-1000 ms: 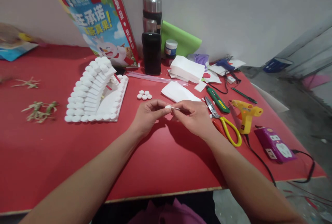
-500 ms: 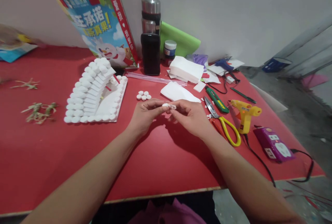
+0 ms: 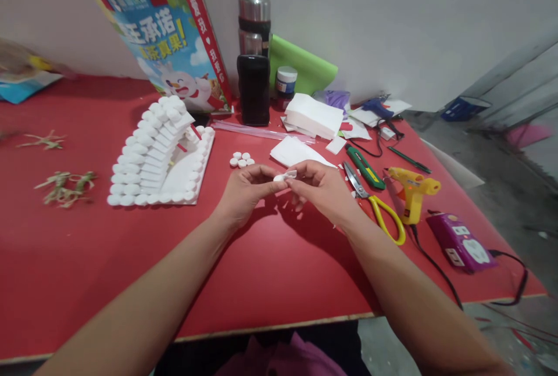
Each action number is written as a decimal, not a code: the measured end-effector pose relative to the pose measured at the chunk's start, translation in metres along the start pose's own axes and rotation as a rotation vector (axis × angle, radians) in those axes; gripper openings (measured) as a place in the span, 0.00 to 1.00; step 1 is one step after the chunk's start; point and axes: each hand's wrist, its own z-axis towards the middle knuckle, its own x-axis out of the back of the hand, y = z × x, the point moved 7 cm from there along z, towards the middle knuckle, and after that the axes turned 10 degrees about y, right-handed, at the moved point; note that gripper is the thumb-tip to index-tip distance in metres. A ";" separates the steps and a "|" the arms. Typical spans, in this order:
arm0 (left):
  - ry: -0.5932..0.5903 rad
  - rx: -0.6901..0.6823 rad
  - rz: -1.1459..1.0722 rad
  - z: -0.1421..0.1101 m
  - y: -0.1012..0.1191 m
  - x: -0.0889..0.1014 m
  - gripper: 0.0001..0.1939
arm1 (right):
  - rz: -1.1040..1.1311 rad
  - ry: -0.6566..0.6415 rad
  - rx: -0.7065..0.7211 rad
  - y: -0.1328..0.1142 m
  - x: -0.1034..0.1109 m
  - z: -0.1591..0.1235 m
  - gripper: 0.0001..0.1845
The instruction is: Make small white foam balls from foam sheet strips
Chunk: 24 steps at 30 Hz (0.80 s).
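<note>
My left hand (image 3: pixel 244 190) is closed, pinching a small white piece (image 3: pixel 284 176) between thumb and fingertips. From the other side, my right hand (image 3: pixel 320 190) grips the same piece with thumb and index finger, its lower fingers loosely curled. The piece looks rounded at the left, with a thin flap at the right; its material I cannot make out. Just beyond my left hand lie several round white pieces (image 3: pixel 242 160) in a cluster. Farther left stands a white stair-like model (image 3: pixel 150 175) edged with similar rounded pieces.
White sheets (image 3: pixel 300 152) lie behind my hands. To the right are yellow-handled scissors (image 3: pixel 387 222), a green utility knife (image 3: pixel 365 167), a yellow glue gun (image 3: pixel 412 190) and a purple power strip (image 3: pixel 462 242) with cords. A phone (image 3: pixel 254 91) stands before a steel flask (image 3: pixel 254 10).
The right fingers have shifted slightly on the white piece, and its right-hand flap is now raised. Small white bits show below my right hand. Both hands stay in about the same place.
</note>
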 end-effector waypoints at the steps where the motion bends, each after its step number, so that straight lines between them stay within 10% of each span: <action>1: -0.005 -0.012 0.008 0.000 0.000 0.000 0.20 | -0.028 0.010 0.032 -0.001 -0.001 0.000 0.12; 24: -0.039 -0.090 0.077 0.000 0.002 0.000 0.14 | -0.055 -0.044 0.165 0.002 -0.007 -0.001 0.16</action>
